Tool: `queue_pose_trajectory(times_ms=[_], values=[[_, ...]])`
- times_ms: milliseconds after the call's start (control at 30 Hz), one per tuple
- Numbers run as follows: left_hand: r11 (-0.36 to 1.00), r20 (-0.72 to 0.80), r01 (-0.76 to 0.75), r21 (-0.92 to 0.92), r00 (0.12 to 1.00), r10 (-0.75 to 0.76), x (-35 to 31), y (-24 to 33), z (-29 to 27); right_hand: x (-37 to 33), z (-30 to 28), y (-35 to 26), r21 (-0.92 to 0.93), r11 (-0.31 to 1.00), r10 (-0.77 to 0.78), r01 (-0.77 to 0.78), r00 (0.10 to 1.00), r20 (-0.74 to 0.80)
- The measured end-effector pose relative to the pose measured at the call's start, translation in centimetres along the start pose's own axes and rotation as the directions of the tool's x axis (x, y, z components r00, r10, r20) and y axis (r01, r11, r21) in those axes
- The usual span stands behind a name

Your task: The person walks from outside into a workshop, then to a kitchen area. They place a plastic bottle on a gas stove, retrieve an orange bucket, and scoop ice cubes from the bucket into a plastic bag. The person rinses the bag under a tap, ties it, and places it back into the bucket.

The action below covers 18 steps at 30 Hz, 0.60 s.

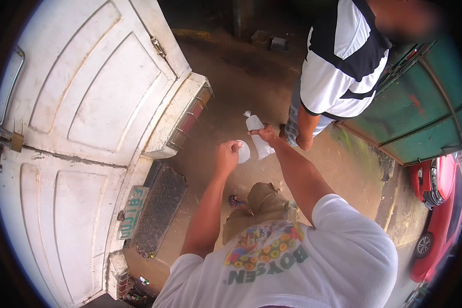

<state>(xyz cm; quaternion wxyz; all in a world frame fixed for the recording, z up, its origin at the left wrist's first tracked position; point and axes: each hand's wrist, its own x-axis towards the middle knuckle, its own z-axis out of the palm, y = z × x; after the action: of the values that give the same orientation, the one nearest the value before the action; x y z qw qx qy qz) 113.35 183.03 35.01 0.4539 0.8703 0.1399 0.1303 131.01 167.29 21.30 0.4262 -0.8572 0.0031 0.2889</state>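
My left hand (pixel 227 155) is closed at the edge of a rounded, whitish, translucent thing (pixel 244 152), which looks like an end of a plastic bag; its exact kind I cannot tell. Just to its right, my right hand (pixel 265 134) is wrapped round the middle of a long clear plastic bag with whitish, ice-like contents (pixel 253 122). The bag's gathered top sticks out beyond my fingers, and its lower end hangs on the near side of them. Both hands are in front of my body, above the brown floor.
A white van's rear doors (pixel 87 118) and bumper (pixel 187 115) stand close on the left. Another person in a black-and-white shirt (pixel 339 61) stands ahead on the right, beside a green metal gate (pixel 421 108). A red car (pixel 436 226) is farther right. Small containers (pixel 269 41) lie far ahead.
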Motion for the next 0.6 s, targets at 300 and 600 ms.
queue_pose_trajectory(times_ms=[300,600], values=[[0.973,-0.016,-0.221,-0.069,0.975,0.221,25.8,3.2,-6.4,10.6,-7.4,-25.1,-0.11,0.973,-0.214,0.201,0.969,-0.122],[0.964,0.054,-0.252,-0.078,0.965,0.257,40.5,7.0,-8.5,16.4,-11.4,-28.4,0.012,0.998,-0.061,0.064,0.985,-0.16]])
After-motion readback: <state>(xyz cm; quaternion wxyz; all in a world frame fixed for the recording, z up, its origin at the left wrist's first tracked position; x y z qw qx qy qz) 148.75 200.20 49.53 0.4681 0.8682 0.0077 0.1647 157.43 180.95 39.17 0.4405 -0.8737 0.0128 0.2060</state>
